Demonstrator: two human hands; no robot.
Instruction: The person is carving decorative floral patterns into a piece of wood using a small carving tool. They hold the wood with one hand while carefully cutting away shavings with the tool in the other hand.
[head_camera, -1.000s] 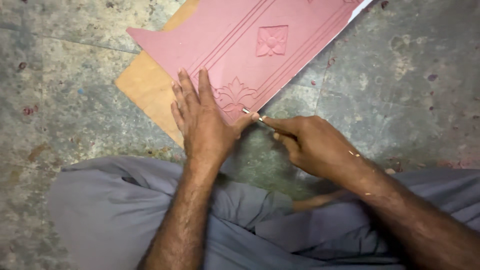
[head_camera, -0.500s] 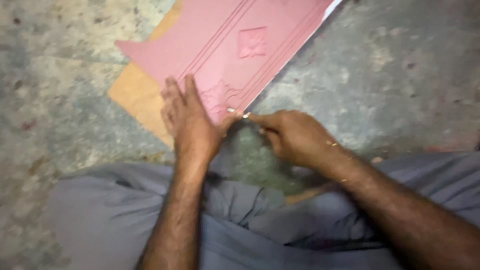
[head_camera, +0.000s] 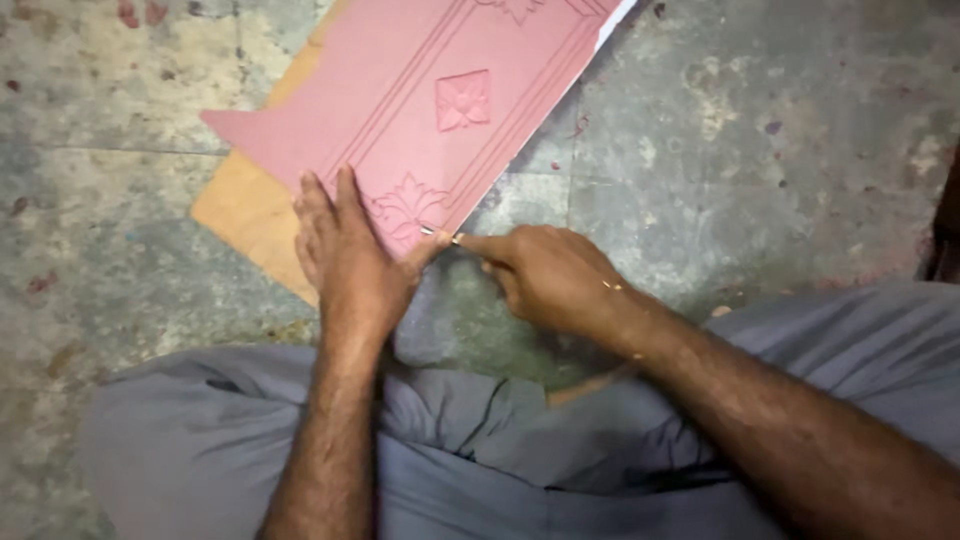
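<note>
Sitting cross-legged on the floor (head_camera: 760, 150), my left hand (head_camera: 350, 260) lies flat and open, pinning the near corner of the pink embossed sheet (head_camera: 430, 110). My right hand (head_camera: 545, 275) is closed around a small blade (head_camera: 440, 234) at that sheet's edge. I've only reached the corner, and the long edge beyond looks untouched, tan board (head_camera: 250, 215) underneath.

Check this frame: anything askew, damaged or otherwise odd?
Nothing stands out. The pink sheet lies flat on a tan board, pinned by the left hand. The right hand holds a small blade at its edge. The floor is stained.
</note>
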